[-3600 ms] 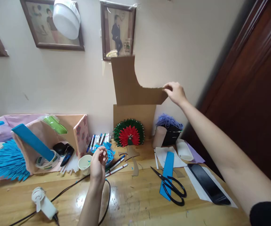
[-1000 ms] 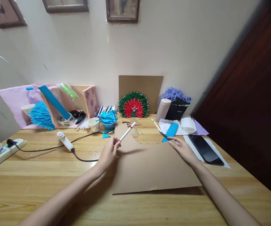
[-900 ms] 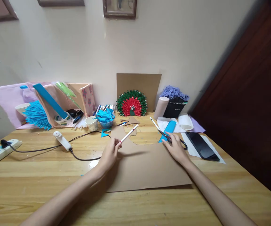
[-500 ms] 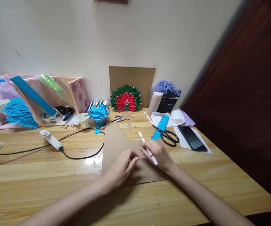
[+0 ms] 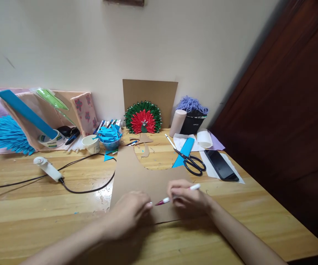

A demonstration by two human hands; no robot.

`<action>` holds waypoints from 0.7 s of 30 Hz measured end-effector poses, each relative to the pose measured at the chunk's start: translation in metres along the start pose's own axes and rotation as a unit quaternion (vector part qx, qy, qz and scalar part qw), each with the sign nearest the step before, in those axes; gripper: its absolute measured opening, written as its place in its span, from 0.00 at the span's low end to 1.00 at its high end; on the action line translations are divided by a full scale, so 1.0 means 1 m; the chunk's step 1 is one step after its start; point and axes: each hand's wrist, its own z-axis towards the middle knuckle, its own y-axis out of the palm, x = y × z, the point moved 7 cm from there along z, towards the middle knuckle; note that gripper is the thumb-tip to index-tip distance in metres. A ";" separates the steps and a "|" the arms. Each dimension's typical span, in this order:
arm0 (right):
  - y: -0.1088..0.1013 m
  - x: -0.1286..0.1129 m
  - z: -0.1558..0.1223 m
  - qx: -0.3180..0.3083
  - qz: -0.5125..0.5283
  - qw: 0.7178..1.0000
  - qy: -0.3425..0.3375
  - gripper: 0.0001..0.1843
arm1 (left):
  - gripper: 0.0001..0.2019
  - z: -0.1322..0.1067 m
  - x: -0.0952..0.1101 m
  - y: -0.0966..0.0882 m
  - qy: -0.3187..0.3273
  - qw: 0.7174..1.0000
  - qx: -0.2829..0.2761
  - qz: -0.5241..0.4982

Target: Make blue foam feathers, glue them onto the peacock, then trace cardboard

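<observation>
A sheet of brown cardboard [image 5: 131, 176] with a curved cut-out along its far edge lies in front of me on the table. Over its right side, my right hand [image 5: 186, 195] grips a white marker [image 5: 166, 200] whose dark red tip is bare and points left. My left hand [image 5: 133, 211] is closed near that tip, pinching a small white marker cap [image 5: 151, 203], mostly hidden by the fingers. Black-handled scissors [image 5: 193, 163] lie beyond my right hand, partly over a blue strip [image 5: 183, 152].
A red and green peacock craft [image 5: 143, 117] leans on upright cardboard [image 5: 150, 88] at the wall. To the left are a bowl of blue pieces [image 5: 109, 136], a paper cup [image 5: 91, 144] and a corded white glue gun [image 5: 47, 168]. A phone [image 5: 221, 165] lies right.
The marker has been uncapped: its cap has come away in my left hand, and the marker has turned with its tip to the left. Both hands are slightly lower in view.
</observation>
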 end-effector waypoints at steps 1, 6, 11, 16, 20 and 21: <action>-0.023 -0.005 -0.003 0.068 0.022 0.997 -0.032 0.15 | 0.21 -0.007 -0.018 -0.006 -0.058 0.996 -0.012 -0.069; -0.101 -0.028 -0.012 0.261 -0.049 0.952 -0.152 0.16 | 0.22 -0.044 -0.109 -0.060 -0.248 0.936 0.185 -0.171; -0.086 0.000 0.009 0.216 -0.187 0.957 -0.056 0.18 | 0.25 -0.052 -0.126 -0.045 -0.334 0.897 0.191 -0.216; -0.078 0.019 0.018 0.201 -0.164 0.965 -0.046 0.19 | 0.21 -0.040 -0.103 -0.031 -0.292 0.905 0.198 -0.238; -0.105 -0.005 0.000 0.297 -0.168 0.935 -0.098 0.21 | 0.20 -0.039 -0.089 -0.037 -0.252 0.880 0.225 -0.335; -0.113 -0.012 -0.007 0.323 -0.169 0.926 -0.103 0.22 | 0.20 -0.039 -0.086 -0.039 -0.252 0.868 0.230 -0.360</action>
